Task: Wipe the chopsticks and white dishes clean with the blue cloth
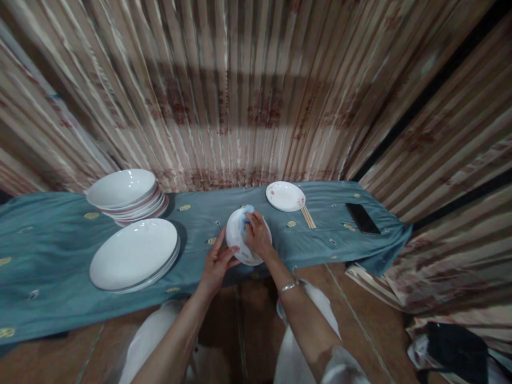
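A white plate with a red flower pattern [240,255] is held up over the front part of the cloth-covered table. My left hand [218,261] grips its lower left edge, thumb on the upper face and the other fingers around the rim. Against the plate's face, my right hand [258,233] presses a light blue cloth [245,217], its fingers bunched on it. Part of the plate is hidden behind the right hand. A silver bracelet [288,286] circles the right wrist.
White bowls [126,188] and large oval plates [134,256] stand stacked at left. Right of my hands are a flowered plate [284,196], chopsticks [308,217] and a black phone [362,218]. A curtain [240,106] hangs behind the table; a dark bag [456,346] lies lower right.
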Demonstrator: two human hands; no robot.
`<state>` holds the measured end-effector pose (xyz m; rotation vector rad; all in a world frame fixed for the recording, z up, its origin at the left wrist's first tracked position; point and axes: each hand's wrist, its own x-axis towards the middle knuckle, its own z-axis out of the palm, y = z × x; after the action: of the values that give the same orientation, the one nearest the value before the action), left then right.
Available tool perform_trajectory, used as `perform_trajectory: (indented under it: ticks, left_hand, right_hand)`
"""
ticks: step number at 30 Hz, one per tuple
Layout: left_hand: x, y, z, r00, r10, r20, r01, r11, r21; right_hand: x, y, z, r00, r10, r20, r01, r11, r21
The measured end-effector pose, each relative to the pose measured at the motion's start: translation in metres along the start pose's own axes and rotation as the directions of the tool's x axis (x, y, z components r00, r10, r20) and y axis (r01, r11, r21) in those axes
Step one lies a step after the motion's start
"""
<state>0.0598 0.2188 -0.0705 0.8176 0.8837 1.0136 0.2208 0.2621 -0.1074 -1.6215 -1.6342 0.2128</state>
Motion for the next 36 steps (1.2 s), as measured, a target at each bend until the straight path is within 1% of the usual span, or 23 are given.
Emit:
perform_trajectory:
  ticks: [5,9,12,16,23,26,30,33,36]
  left_hand:
    - [0.0,-0.001,-0.002,1.0,0.008,0.001,-0.008,1.0,-0.008]
    - [0.001,-0.003,-0.003,1.0,0.012,0.007,-0.012,1.0,-0.006]
    - [0.002,-0.005,-0.005,1.0,0.019,0.011,-0.019,1.0,-0.016]
    - [0.001,-0.007,-0.007,1.0,0.017,0.011,-0.016,0.999,-0.03]
    - [-0.002,-0.004,-0.005,1.0,-0.017,0.008,0.017,0.998,-0.062]
    - [-0.005,-0.001,-0.005,1.0,-0.012,0.007,0.013,0.998,-0.06]
    - [-0.005,0.0,-0.007,0.999,-0.016,0.04,0.019,0.997,-0.075]
    - [-0.004,-0.001,-0.01,0.998,-0.027,0.054,0.033,0.993,-0.114]
    - [-0.004,-0.001,-0.01,0.999,-0.02,0.035,0.024,0.993,-0.117]
  right_hand:
    - [0.002,-0.014,0.004,0.999,-0.047,0.001,0.046,0.989,0.141]
    - [-0.003,-0.028,0.001,0.997,-0.055,0.055,0.04,0.969,0.244]
    - [-0.009,-0.039,-0.003,0.993,-0.057,0.106,0.019,0.943,0.332]
    - [-0.017,-0.05,-0.012,0.981,-0.063,0.182,-0.028,0.887,0.461]
    - [-0.027,-0.055,-0.024,0.963,-0.005,0.27,-0.154,0.811,0.565]
    - [-0.031,-0.055,-0.027,0.956,0.021,0.293,-0.193,0.796,0.574]
    - [-0.039,-0.055,-0.032,0.951,0.018,0.31,-0.185,0.836,0.516]
    - [-0.046,-0.055,-0.04,0.942,-0.017,0.335,-0.144,0.882,0.448]
    - [-0.055,-0.052,-0.049,0.927,-0.082,0.365,-0.069,0.922,0.382]
